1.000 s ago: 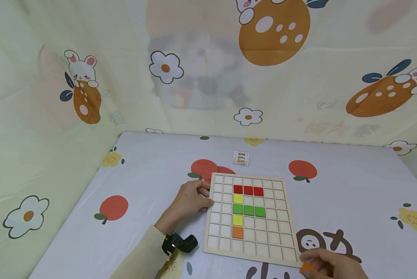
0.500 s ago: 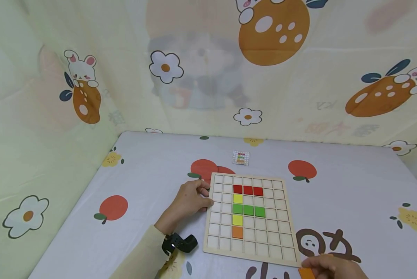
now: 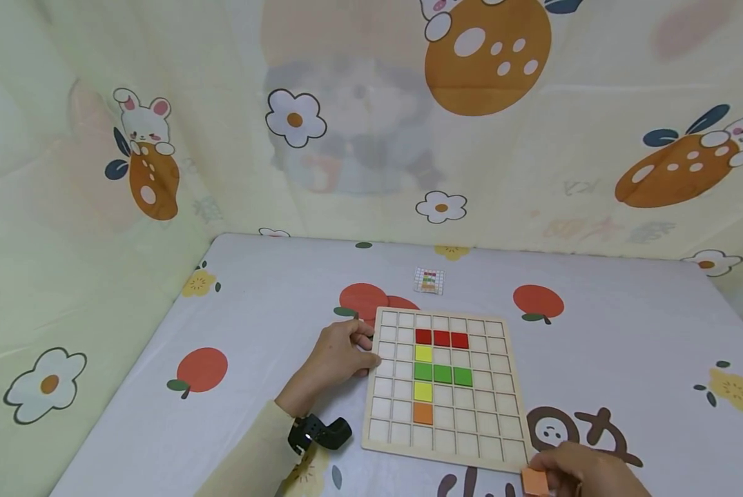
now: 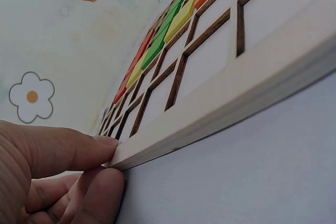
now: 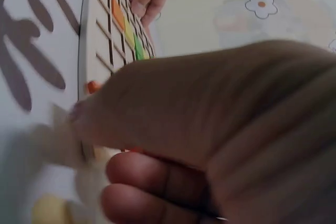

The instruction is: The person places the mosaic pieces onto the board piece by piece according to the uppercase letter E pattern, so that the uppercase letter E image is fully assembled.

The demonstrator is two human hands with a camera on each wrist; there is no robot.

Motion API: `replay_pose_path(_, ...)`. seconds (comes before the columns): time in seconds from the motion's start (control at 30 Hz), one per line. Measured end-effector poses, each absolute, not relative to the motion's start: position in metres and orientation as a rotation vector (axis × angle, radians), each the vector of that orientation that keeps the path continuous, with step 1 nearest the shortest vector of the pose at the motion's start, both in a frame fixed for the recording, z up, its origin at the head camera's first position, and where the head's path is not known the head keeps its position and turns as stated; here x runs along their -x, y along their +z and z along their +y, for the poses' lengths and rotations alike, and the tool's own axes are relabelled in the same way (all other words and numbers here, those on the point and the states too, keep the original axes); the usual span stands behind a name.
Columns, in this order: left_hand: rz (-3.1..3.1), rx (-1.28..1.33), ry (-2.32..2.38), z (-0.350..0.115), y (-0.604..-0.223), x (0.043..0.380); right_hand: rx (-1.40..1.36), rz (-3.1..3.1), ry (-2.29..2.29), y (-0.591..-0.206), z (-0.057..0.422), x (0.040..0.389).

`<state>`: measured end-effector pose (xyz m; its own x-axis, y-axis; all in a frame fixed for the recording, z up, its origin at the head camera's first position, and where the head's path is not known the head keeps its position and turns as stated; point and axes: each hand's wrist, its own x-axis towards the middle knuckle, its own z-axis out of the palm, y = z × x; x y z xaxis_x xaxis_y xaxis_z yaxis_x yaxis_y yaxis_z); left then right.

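Note:
A wooden grid board (image 3: 487, 425) lies on the table. In its cells sit a row of three red tiles (image 3: 442, 338), a yellow tile (image 3: 423, 353), a row of three green tiles (image 3: 442, 374), a second yellow tile (image 3: 423, 392) and an orange tile (image 3: 423, 413). My left hand (image 3: 336, 353) pinches the board's left edge, the thumb (image 4: 73, 153) on the rim. By the near right corner, my right hand (image 3: 585, 469) pinches a loose orange square tile (image 3: 535, 482). In the right wrist view the hand hides most of that tile.
A small card (image 3: 429, 281) printed with a coloured grid lies behind the board. The tablecloth (image 3: 272, 310) has fruit and flower prints. A patterned curtain (image 3: 359, 172) stands along the back and sides. A black device (image 3: 319, 434) is strapped to the left wrist.
My right hand has moved slightly left with the orange tile, which has turned so that its flat face shows. The left hand and the board have stayed put.

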<state>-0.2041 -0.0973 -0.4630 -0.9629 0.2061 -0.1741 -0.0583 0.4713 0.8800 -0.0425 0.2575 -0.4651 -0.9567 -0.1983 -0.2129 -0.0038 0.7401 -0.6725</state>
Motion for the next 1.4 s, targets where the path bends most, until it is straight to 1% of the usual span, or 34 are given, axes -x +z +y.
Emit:
replay_pose_path(0.07, 2.468, -0.126, 1.489, -0.097, -0.462, 0.204, 0.1, 2.653, -1.064, -0.459, 0.249, 0.046)
replay_pose_path(0.1, 2.468, -0.126, 1.489, -0.098, -0.462, 0.204, 0.202, 2.733, -1.009, -0.458, 0.247, 0.047)
replay_pose_path(0.17, 2.467, -0.123, 1.489, -0.098, -0.462, 0.204, 0.133, 2.711, -1.022, -0.452, 0.238, 0.052)
replay_pose_path(0.23, 2.465, -0.12, 1.489, -0.098, -0.462, 0.204, 0.133, 2.723, -1.02, -0.449, 0.23, 0.056)
replay_pose_path(0.43, 2.468, -0.115, 1.481, -0.097, -0.461, 0.203, 0.274, 2.834, -0.975, -0.443, 0.206, 0.069)
replay_pose_path(0.6, 2.482, -0.124, 1.469, -0.097, -0.461, 0.204, 0.062, 2.783, -0.972, -0.438, 0.183, 0.081)
replay_pose_path(0.7, 2.485, -0.134, 1.469, -0.097, -0.462, 0.204, 0.0, 2.774, -0.975, -0.437, 0.173, 0.087)
replay_pose_path(1.17, 2.484, -0.146, 1.473, -0.097, -0.463, 0.203, 0.121, 2.791, -1.098, -0.44, 0.158, 0.099)
replay_pose_path(1.4, 2.483, -0.157, 1.472, -0.098, -0.464, 0.204, 0.101, 2.788, -1.128, -0.442, 0.155, 0.1)
